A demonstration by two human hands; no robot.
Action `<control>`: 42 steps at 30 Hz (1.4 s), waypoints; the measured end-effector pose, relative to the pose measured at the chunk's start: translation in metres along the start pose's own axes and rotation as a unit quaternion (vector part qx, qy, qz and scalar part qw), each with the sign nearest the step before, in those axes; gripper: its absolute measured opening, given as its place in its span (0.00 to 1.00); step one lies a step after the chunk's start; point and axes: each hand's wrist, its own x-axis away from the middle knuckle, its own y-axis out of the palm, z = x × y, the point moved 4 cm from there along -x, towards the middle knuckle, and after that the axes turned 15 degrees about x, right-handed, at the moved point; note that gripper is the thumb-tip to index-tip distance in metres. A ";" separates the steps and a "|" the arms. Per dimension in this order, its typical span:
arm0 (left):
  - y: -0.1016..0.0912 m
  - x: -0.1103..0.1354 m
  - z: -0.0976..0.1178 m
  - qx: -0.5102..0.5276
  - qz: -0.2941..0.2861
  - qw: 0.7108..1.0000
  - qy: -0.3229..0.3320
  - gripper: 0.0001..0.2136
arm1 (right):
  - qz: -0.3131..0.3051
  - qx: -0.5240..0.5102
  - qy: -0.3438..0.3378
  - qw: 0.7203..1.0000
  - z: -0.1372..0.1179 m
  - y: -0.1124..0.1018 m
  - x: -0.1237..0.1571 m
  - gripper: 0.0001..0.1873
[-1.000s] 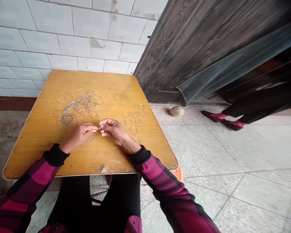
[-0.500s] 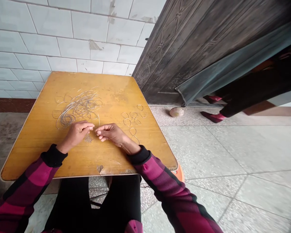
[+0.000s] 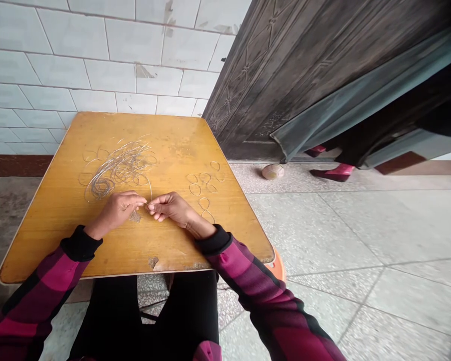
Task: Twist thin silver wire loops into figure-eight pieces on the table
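Note:
Over the front half of the wooden table (image 3: 180, 240), my left hand (image 3: 122, 208) and my right hand (image 3: 171, 208) meet fingertip to fingertip. Both are closed in a pinch on a thin wire (image 3: 151, 189), whose free end curves upward between them. Just behind my left hand lies a tangled bundle of silvery wires (image 3: 116, 168), some long and straight, some curled. Several bent wire loops (image 3: 204, 203) lie apart on the table, to the right of my right hand. My fingers hide the part of the wire that they grip.
White wall tiles (image 3: 135, 45) stand behind the table. A dark carved door (image 3: 255, 100) with a grey-green curtain (image 3: 315, 115) is at right, where a person's legs and pink-and-dark shoes (image 3: 334, 172) show. A round object (image 3: 272, 172) sits on the floor. An orange stool edge (image 3: 278, 265) sticks out by the table corner.
My fingertips have come closer together around the wire, and its free end now bends more. By the doorway the other person's feet and clothing have shifted.

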 end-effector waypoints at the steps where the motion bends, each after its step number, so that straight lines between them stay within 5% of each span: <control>1: 0.000 0.000 0.000 -0.003 -0.003 1.000 0.005 0.09 | -0.008 -0.003 0.003 1.000 0.000 0.000 0.000 0.17; 13: 0.006 0.000 0.009 0.002 -0.036 0.999 0.017 0.11 | -0.129 -0.075 0.083 0.985 0.002 0.004 0.000 0.11; 20: 0.002 0.002 0.003 0.000 0.075 0.996 -0.046 0.09 | -0.037 -0.075 0.039 0.996 -0.001 0.001 -0.002 0.07; 27: 0.002 0.001 -0.004 0.007 0.056 0.990 -0.129 0.11 | 0.030 -0.048 -0.011 0.998 -0.006 0.002 0.000 0.07; 34: 0.003 0.001 -0.002 0.026 0.065 0.988 -0.136 0.11 | 0.026 -0.051 -0.020 0.998 -0.001 0.007 -0.002 0.07; 42: 0.001 0.001 0.004 -0.031 0.070 0.995 -0.068 0.12 | -0.066 -0.102 0.025 0.992 -0.002 0.009 0.001 0.11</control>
